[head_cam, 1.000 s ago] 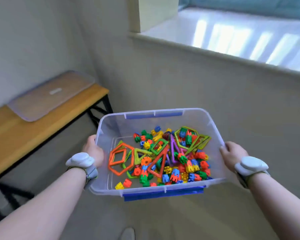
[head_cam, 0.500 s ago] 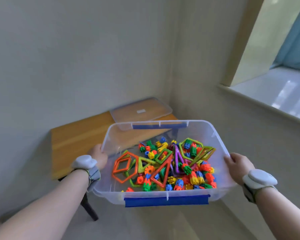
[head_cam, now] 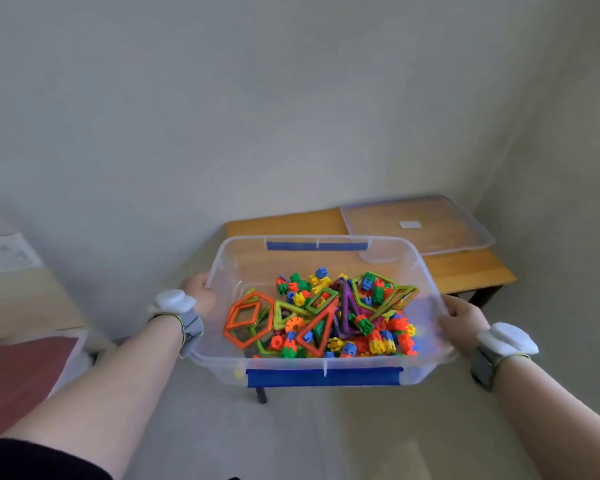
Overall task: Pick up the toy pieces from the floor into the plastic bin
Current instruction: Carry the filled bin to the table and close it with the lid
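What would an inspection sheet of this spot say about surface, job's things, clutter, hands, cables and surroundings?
Surface: pale floor below, wooden table ahead.
Job's things: plastic bin held up, colourful toy pieces piled inside.
Clutter: clear lid lying on the table.
Hands: left hand grips the bin's left side, right hand its right side; white wrist device on each.
Cables: nothing seen.
Surroundings: plain wall, blurred furniture at left.
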